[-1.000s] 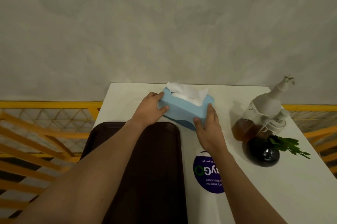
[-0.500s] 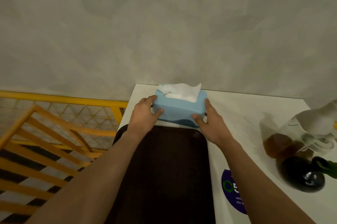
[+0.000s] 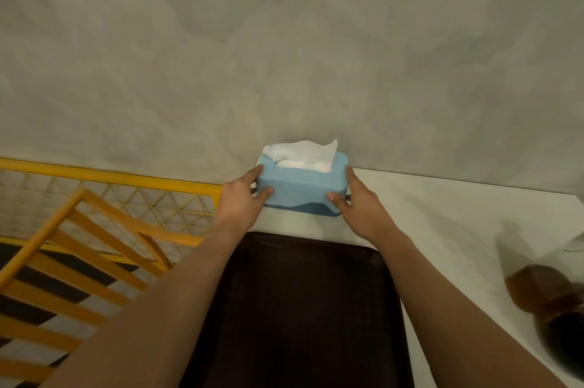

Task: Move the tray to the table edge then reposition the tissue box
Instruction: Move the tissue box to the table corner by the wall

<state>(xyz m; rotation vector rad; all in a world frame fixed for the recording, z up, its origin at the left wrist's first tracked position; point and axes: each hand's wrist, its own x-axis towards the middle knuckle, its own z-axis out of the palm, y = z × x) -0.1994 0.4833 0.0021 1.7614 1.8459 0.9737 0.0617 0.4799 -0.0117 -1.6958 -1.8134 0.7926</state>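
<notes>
A light blue tissue box point(image 3: 301, 187) with white tissue sticking out of its top sits at the far left corner of the white table point(image 3: 442, 229), close to the grey wall. My left hand point(image 3: 241, 198) grips its left end and my right hand point(image 3: 358, 204) grips its right end. The dark brown tray point(image 3: 303, 308) lies flat just in front of the box, along the table's left edge, between my forearms.
A yellow railing point(image 3: 104, 207) with a stairwell below runs left of the table. At the right edge, blurred, stand a bottle with brown liquid point(image 3: 543, 289) and a dark round vase point(image 3: 565, 343). The grey wall rises right behind the table.
Both hands have carried the tissue box leftward and away from me, from the table's middle to the far corner behind the tray, turning it square to the wall. The view swung left.
</notes>
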